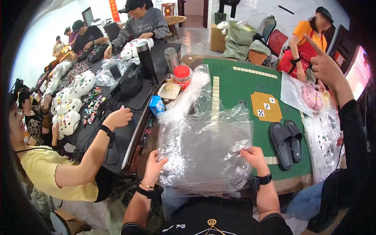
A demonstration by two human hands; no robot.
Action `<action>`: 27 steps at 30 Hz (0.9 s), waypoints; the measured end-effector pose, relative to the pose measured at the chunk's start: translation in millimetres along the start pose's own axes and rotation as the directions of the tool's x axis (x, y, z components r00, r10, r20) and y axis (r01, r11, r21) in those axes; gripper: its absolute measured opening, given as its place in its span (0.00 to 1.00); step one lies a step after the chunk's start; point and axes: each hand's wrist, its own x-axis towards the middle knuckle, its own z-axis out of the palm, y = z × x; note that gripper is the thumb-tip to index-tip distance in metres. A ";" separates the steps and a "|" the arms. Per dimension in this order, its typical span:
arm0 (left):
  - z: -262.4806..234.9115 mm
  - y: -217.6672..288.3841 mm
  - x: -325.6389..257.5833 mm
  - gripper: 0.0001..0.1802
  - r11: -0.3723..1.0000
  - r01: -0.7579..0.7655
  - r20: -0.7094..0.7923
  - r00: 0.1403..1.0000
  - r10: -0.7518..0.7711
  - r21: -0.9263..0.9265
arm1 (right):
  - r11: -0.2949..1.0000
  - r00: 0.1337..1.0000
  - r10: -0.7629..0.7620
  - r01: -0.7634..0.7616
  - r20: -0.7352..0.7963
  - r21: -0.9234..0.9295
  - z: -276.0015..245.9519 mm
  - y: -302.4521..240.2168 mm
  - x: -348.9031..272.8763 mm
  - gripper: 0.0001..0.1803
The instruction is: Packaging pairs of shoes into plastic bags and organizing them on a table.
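— How is the clear, crinkled plastic bag (205, 150) lying, and by what is it held?

— It is spread flat over the near edge of the green felt-topped bench (239, 88), just in front of the person. Its long axis seems to run away from the person, towards a twisted length of clear plastic film (187, 96) further up the bench; which end is the mouth cannot be told. The left edge is pinched by the left hand (154, 166), whose fingers are closed on the plastic. The right edge is gripped by the right hand (254, 156), fingers curled onto the film, thumb on top.

— What is seen beside it on the bench?

— A pair of black rubber slide sandals (286, 143) is laid just to the right, toes pointing away. Two white dice (264, 109) are seen on a yellow panel at the centre of the felt. More clear bags holding pale clogs (313, 96) are piled at the right edge.

— And the room?

— A long dark bench (125, 133) is set to the left, strewn with white foam clogs (72, 103) and small coloured charms (92, 103); a red-lidded jar (182, 76) and a blue carton (157, 105) are stood between the two benches. Several people are seated around; a raised hand of a neighbour in black (325, 64) is seen at the right, pointing. The floor is pale and glossy.
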 end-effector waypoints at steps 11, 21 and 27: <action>25.2 66.4 -15.1 0.44 0.816 -0.572 0.012 0.818 0.575 -0.087 | 0.855 0.832 -0.516 0.516 -0.205 -0.059 -39.6 -48.9 -12.3 0.11; 21.1 35.3 3.9 0.16 0.925 -0.380 0.059 0.923 0.379 0.002 | 0.968 0.947 -0.251 0.244 -0.201 -0.061 -34.0 -12.3 -5.4 0.08; 22.1 63.1 3.7 0.08 0.962 -0.270 0.068 0.960 0.271 -0.034 | 0.987 0.999 -0.022 0.027 -0.032 0.157 -42.5 -19.4 -1.6 0.07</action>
